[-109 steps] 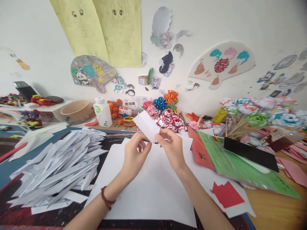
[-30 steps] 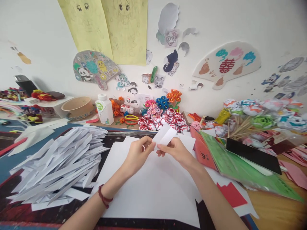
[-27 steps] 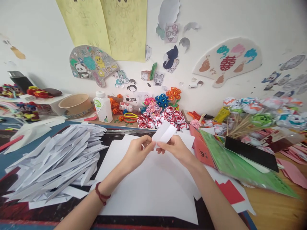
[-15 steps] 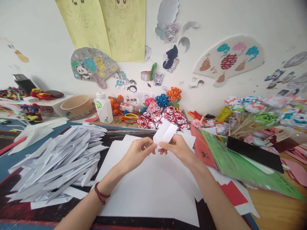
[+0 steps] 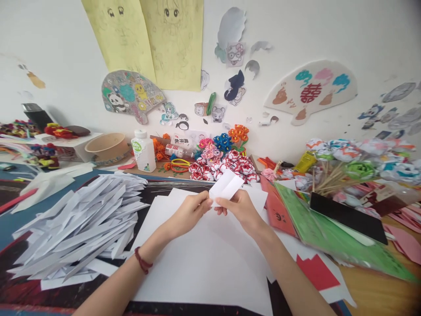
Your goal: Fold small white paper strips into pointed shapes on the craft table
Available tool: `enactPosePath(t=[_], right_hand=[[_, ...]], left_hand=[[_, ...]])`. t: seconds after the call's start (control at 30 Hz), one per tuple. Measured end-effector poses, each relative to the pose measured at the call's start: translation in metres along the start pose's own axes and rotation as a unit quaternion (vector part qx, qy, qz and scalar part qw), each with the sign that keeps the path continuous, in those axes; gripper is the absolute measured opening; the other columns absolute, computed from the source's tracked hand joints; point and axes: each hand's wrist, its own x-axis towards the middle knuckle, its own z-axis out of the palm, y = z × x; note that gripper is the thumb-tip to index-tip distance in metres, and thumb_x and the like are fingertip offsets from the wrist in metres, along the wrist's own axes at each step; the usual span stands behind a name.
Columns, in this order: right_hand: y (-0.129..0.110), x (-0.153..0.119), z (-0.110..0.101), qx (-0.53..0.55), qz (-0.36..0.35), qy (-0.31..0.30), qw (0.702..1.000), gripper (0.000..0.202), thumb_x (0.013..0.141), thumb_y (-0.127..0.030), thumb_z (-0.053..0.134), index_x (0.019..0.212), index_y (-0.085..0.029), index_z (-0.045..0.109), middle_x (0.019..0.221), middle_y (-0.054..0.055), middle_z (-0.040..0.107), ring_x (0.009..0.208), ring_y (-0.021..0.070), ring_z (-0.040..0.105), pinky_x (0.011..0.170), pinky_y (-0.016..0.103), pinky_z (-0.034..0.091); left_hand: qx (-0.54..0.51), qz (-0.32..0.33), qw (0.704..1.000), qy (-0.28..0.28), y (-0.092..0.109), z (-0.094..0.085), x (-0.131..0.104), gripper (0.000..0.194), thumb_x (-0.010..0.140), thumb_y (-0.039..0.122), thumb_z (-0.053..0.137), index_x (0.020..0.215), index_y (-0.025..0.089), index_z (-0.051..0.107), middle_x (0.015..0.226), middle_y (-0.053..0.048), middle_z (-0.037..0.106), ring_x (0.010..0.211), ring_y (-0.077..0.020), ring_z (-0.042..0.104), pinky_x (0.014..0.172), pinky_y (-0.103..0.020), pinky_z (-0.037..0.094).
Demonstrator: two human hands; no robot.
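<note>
A small folded piece of white paper (image 5: 226,188) is held up between both hands, a crease running along its length. My left hand (image 5: 193,211) pinches its lower left corner between thumb and fingers. On the other side, my right hand (image 5: 239,208) grips the lower edge, thumb on top and fingers curled behind. Beneath the hands lie large white sheets (image 5: 204,259) on a dark mat. To the left is a big heap of folded white paper strips (image 5: 85,224).
Red-and-white paper flowers (image 5: 237,166), a white bottle (image 5: 144,151) and a tan bowl (image 5: 108,147) line the back by the wall. On the right lie a green folder (image 5: 342,237), a black phone (image 5: 348,217), red paper (image 5: 317,272) and flowers on sticks (image 5: 329,175).
My fingers have shifted slightly on the folded paper, the left ones closing more tightly around its corner. The camera view has tilted a little upward.
</note>
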Motion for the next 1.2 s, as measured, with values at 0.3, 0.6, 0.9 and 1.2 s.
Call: enactPosePath(t=[0.3, 0.6, 0.9, 1.2], right_hand=[[-0.0001, -0.0021, 0.0100, 0.008, 0.000, -0.010, 1.000, 0.015, 0.072, -0.024, 0.066, 0.077, -0.010, 0.064, 0.062, 0.004, 0.064, 0.053, 0.0137, 0.060, 0.046, 0.022, 0.041], [0.0059, -0.0017, 0.0045, -0.008, 0.001, -0.038, 0.999, 0.014, 0.076, -0.024, 0.064, 0.077, -0.010, 0.065, 0.063, 0.005, 0.065, 0.054, 0.0131, 0.060, 0.048, 0.022, 0.043], [0.0063, -0.0026, 0.0074, 0.002, 0.004, -0.020, 1.000, 0.014, 0.076, -0.024, 0.064, 0.077, -0.010, 0.063, 0.062, 0.004, 0.064, 0.054, 0.0133, 0.059, 0.047, 0.022, 0.042], [0.0049, -0.0020, 0.0090, -0.016, -0.007, -0.009, 1.000, 0.022, 0.077, -0.032, 0.063, 0.081, -0.011, 0.061, 0.066, 0.005, 0.064, 0.053, 0.0137, 0.057, 0.047, 0.024, 0.043]], left_hand=[[-0.106, 0.000, 0.992, 0.066, 0.0017, -0.0082, 0.0000, 0.026, 0.086, 0.039, 0.051, 0.078, 0.014, 0.054, 0.066, 0.001, 0.052, 0.054, -0.0077, 0.044, 0.045, -0.018, 0.035], [-0.081, -0.003, 0.992, 0.093, -0.0003, -0.0045, -0.0005, 0.027, 0.088, 0.034, 0.048, 0.072, 0.013, 0.057, 0.065, 0.001, 0.053, 0.051, -0.0063, 0.045, 0.048, -0.018, 0.037], [-0.133, -0.018, 0.978, 0.161, 0.0016, 0.0014, -0.0001, 0.021, 0.081, 0.033, 0.058, 0.073, 0.013, 0.057, 0.066, 0.001, 0.052, 0.051, -0.0065, 0.043, 0.043, -0.017, 0.035], [-0.145, -0.026, 0.974, 0.171, 0.0054, -0.0019, -0.0032, 0.020, 0.081, 0.032, 0.058, 0.072, 0.014, 0.059, 0.067, 0.000, 0.056, 0.054, -0.0081, 0.044, 0.045, -0.019, 0.034]])
